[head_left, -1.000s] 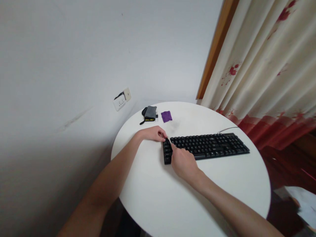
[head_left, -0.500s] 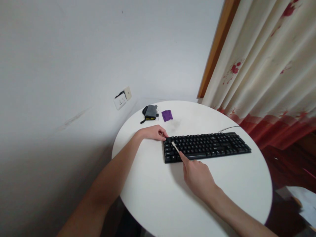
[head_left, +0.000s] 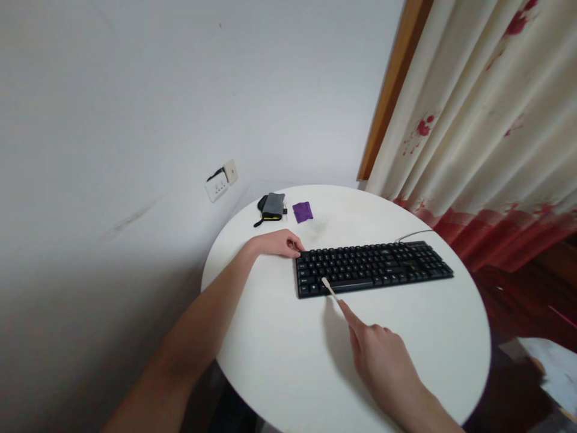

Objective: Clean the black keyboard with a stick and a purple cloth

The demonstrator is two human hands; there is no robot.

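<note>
A black keyboard lies flat on the round white table. My left hand is closed at the keyboard's far left corner, with thumb and fingertips gripping its edge. In my right hand is a slim white toothbrush, held with the index finger stretched along the handle. The brush head is over the keys of the lower left rows, close to the space bar. Whether the bristles touch the keys I cannot tell.
Behind my left hand lie a folded grey cloth with a dark item and a small purple cloth. A cable runs from the keyboard's back. A wall with a socket borders the left; a curtain hangs at right.
My right hand has drawn the toothbrush toward me and slightly right, from the upper left keys to the lower rows. My left hand stays at the keyboard's corner.
</note>
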